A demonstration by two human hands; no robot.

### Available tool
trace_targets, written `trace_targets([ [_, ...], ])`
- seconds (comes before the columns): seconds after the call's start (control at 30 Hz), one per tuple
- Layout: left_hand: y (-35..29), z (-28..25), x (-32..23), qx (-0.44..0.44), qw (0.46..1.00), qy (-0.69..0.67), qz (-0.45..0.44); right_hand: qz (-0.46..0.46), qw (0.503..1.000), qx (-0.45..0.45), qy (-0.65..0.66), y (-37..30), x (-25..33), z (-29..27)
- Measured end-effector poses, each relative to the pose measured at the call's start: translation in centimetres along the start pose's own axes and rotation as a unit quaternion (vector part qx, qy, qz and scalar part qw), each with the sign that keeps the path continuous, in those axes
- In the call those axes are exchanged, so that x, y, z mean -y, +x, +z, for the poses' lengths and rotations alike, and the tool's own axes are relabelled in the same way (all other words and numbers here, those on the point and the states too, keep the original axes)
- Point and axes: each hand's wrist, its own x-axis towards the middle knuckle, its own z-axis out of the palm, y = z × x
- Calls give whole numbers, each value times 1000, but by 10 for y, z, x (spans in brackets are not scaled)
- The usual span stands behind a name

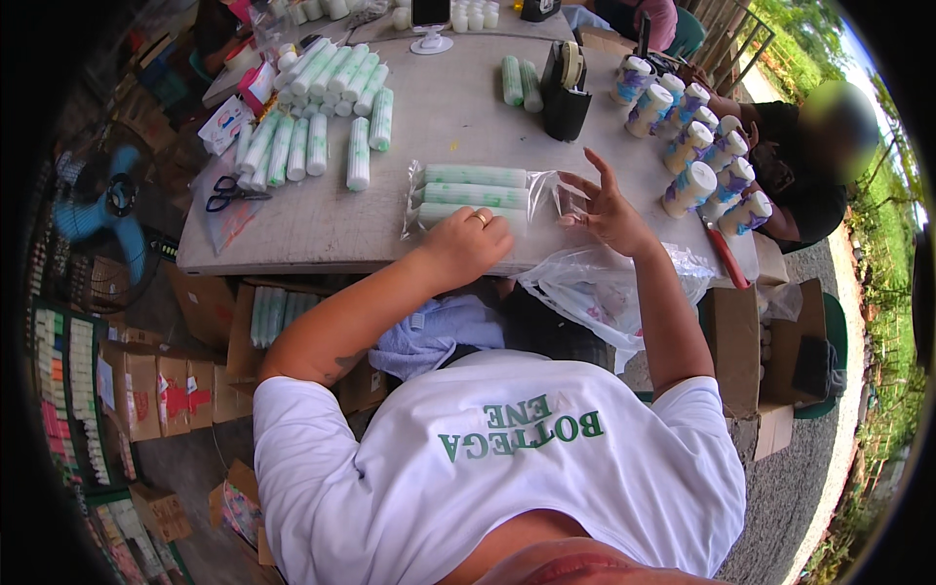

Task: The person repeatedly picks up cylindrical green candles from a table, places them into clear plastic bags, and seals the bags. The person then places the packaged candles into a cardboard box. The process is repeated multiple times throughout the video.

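Observation:
In front of me, a clear plastic bag lies flat on the table with three long white candle-like rolls in it, marked in green. My left hand rests on the near side of this bag, its fingers curled down onto the plastic beside the nearest roll. To the right, my right hand is raised with thumb and fingers spread around the bag's loose end. A clear plastic flap shows near its thumb; whether the fingers touch it, I cannot tell.
More green-marked rolls are piled at left, with scissors near the edge. A black tape dispenser stands farther back. At right are several white-and-purple cylinders, a red-handled tool and another person. A crumpled plastic bag hangs over the near edge.

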Motion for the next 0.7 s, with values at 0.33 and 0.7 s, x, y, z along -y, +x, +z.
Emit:
trace_targets([
  [0.33,6,9,1,-17,1000,24,-6,-286,779,-228,-509,-27,15,39],
  [0.7,12,15,-3,-26,998,36,-38,-149,677,-132,-708,-39,19,40],
])
